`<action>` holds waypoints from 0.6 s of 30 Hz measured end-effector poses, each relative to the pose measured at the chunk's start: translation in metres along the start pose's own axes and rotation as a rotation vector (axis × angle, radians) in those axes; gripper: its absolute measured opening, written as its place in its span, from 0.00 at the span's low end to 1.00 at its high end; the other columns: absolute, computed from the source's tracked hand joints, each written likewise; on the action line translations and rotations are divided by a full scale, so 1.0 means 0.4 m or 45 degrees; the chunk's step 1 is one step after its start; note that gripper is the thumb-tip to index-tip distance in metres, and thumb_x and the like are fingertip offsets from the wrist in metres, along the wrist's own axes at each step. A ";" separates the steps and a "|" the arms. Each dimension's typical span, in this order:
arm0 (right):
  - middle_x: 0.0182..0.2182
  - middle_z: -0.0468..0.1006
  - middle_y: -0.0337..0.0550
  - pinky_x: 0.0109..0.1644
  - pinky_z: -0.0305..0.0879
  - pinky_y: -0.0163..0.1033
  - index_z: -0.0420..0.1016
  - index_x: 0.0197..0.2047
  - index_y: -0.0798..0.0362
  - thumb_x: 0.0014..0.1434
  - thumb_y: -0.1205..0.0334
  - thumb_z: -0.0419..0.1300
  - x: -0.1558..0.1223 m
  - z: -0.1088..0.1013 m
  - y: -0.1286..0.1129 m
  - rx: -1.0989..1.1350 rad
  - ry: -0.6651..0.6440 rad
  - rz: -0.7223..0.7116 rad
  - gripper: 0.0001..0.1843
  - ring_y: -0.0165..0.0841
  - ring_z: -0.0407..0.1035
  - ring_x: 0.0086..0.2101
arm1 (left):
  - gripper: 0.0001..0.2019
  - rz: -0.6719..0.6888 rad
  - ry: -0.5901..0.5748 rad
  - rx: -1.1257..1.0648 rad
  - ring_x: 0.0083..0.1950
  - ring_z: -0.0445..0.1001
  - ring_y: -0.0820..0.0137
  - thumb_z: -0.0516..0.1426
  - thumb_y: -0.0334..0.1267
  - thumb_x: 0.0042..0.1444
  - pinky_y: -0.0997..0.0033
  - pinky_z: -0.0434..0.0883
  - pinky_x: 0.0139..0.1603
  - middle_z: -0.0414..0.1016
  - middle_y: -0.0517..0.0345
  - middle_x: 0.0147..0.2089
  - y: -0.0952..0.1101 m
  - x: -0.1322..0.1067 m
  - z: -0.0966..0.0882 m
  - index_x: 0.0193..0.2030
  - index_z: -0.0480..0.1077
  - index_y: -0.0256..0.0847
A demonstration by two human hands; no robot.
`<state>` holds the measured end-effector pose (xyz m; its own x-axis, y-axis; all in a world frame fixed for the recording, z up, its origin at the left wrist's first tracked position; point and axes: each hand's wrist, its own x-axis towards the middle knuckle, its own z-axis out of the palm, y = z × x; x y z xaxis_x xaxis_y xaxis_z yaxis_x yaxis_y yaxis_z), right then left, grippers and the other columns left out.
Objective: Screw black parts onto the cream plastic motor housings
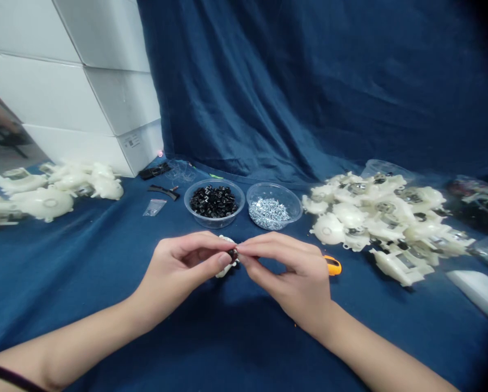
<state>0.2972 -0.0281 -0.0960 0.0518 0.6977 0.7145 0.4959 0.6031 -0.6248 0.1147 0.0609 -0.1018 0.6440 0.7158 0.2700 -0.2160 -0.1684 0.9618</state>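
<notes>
clear round bowl (215,222) full of small black parts (213,201); just right of it, second clear bowl (296,211) with small shiny metal pieces (268,210). both on blue-covered tabletop (235,348). forearms angle inward, wrists bent. left hand (189,260) pinches small dark piece (233,254) between thumb and fingers, in front of bowls. right hand (295,267) fingertips meet it; can't tell if gripping. pale plastic part (224,271) partly hidden behind fingers.

head camera | from above | faces forward, downward | fingers (264,249) near
</notes>
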 end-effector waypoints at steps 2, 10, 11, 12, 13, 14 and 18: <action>0.39 0.85 0.42 0.43 0.78 0.38 0.83 0.44 0.53 0.60 0.75 0.65 0.000 0.002 0.001 0.009 0.004 -0.023 0.11 0.31 0.79 0.38 | 0.09 -0.015 0.009 -0.002 0.37 0.79 0.76 0.67 0.31 0.57 0.84 0.77 0.37 0.82 0.59 0.39 0.000 -0.001 0.000 0.43 0.83 0.47; 0.38 0.85 0.45 0.44 0.77 0.35 0.84 0.43 0.57 0.59 0.77 0.66 0.000 0.001 -0.003 0.023 0.004 -0.041 0.10 0.30 0.79 0.38 | 0.10 0.124 -0.010 0.201 0.40 0.81 0.73 0.66 0.30 0.57 0.82 0.78 0.40 0.83 0.58 0.41 0.014 -0.004 -0.003 0.43 0.84 0.48; 0.38 0.85 0.44 0.44 0.77 0.35 0.83 0.43 0.57 0.59 0.77 0.67 0.000 0.000 -0.004 0.023 0.009 -0.043 0.11 0.30 0.79 0.38 | 0.10 0.150 -0.003 0.238 0.41 0.81 0.72 0.66 0.30 0.57 0.81 0.78 0.40 0.84 0.58 0.42 0.014 -0.004 -0.004 0.43 0.84 0.48; 0.38 0.85 0.44 0.43 0.77 0.35 0.83 0.43 0.57 0.58 0.77 0.67 0.001 0.000 -0.004 0.021 0.016 -0.044 0.11 0.30 0.79 0.38 | 0.10 0.171 0.005 0.270 0.41 0.82 0.72 0.66 0.30 0.57 0.81 0.78 0.41 0.84 0.58 0.42 0.015 -0.005 -0.005 0.43 0.84 0.48; 0.38 0.85 0.43 0.43 0.78 0.35 0.83 0.43 0.56 0.58 0.77 0.67 0.001 0.000 -0.004 0.020 0.023 -0.038 0.11 0.30 0.80 0.38 | 0.10 0.185 0.017 0.297 0.41 0.82 0.72 0.66 0.30 0.57 0.81 0.79 0.41 0.84 0.58 0.42 0.014 -0.006 -0.006 0.43 0.84 0.49; 0.38 0.85 0.42 0.43 0.78 0.35 0.83 0.43 0.56 0.58 0.77 0.68 0.001 0.000 -0.004 0.020 0.027 -0.030 0.11 0.30 0.80 0.37 | 0.10 0.194 0.029 0.321 0.41 0.82 0.72 0.67 0.30 0.56 0.82 0.79 0.41 0.84 0.59 0.42 0.013 -0.007 -0.006 0.42 0.84 0.49; 0.37 0.85 0.42 0.42 0.78 0.35 0.83 0.41 0.55 0.57 0.74 0.70 0.001 0.002 -0.001 0.041 0.016 0.006 0.09 0.30 0.80 0.37 | 0.11 0.161 0.077 0.345 0.41 0.83 0.73 0.68 0.30 0.54 0.83 0.79 0.41 0.85 0.60 0.42 0.008 -0.011 -0.005 0.43 0.84 0.49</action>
<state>0.2964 -0.0278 -0.0957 0.0654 0.6959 0.7152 0.4676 0.6118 -0.6380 0.1096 0.0587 -0.1002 0.5782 0.7151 0.3929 -0.0829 -0.4275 0.9002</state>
